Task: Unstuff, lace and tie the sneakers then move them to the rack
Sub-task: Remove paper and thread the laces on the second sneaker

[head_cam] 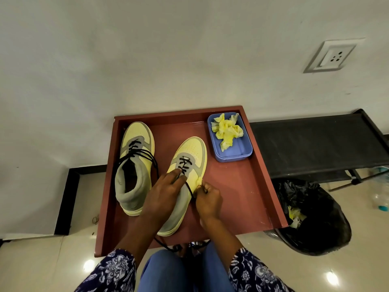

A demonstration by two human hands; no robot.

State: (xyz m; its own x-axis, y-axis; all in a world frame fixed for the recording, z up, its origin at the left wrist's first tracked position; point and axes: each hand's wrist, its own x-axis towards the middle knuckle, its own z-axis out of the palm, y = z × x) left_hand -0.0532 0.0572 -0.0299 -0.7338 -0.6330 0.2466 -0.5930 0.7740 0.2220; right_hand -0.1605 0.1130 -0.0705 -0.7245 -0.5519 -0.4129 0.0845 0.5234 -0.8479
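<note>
Right now we are lacing the nearer sneaker (185, 182), standing toe-away at the middle of the red tray (248, 190). Our left hand (163, 192) is pressing down on its tongue with fairly straight fingers, while our right hand (207, 199) is pinching the black lace (190, 189) at the shoe's right side. We judge it best to keep the shoe pinned and draw the lace snug, evenly, through each eyelet. Farther along the tray, left, the second sneaker (134, 165) is waiting, loosely laced; two sneakers altogether. At the tray's far right corner, one blue box (242, 152) is holding crumpled yellow paper (226, 130).
</note>
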